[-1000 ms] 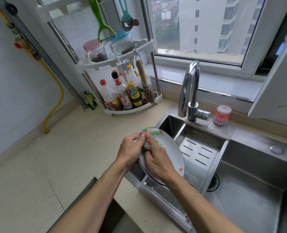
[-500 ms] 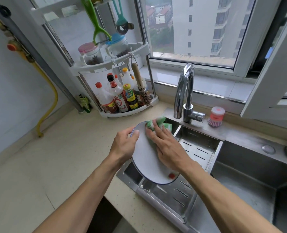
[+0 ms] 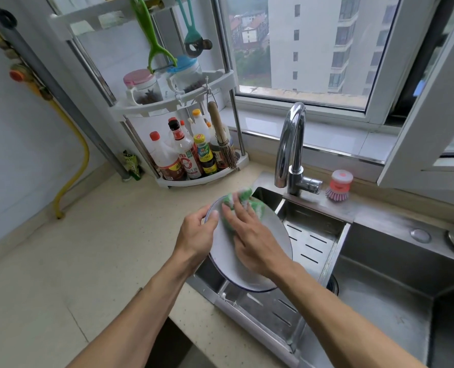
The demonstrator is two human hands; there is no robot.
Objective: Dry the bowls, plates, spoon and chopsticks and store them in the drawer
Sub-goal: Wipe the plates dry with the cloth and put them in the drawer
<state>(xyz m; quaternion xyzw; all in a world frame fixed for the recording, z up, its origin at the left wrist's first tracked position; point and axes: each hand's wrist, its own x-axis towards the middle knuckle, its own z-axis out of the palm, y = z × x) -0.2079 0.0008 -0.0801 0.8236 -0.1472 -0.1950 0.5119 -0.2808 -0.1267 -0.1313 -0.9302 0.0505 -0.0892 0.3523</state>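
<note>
A white plate point(image 3: 279, 235) with a dark blue rim is tilted above the left edge of the sink. My left hand point(image 3: 196, 237) grips its left rim, thumb on the face. My right hand point(image 3: 252, 240) lies flat with spread fingers on a green and white cloth point(image 3: 247, 201), pressing it against the plate's upper face. The cloth bunches out past my fingertips at the plate's top edge. No bowls, spoon or chopsticks show in this view.
A steel drain tray point(image 3: 311, 235) sits in the sink point(image 3: 380, 301) under the plate. The tap point(image 3: 291, 147) rises behind, a pink dish brush point(image 3: 338, 185) to its right. A corner rack point(image 3: 199, 144) of sauce bottles stands on the beige counter point(image 3: 74, 261). A dark gap point(image 3: 172, 341) opens below the counter edge.
The plate has been turned to show its plain side. My right hand went from pinching the cloth at the rim to lying flat, wiping the cloth across the upper face.
</note>
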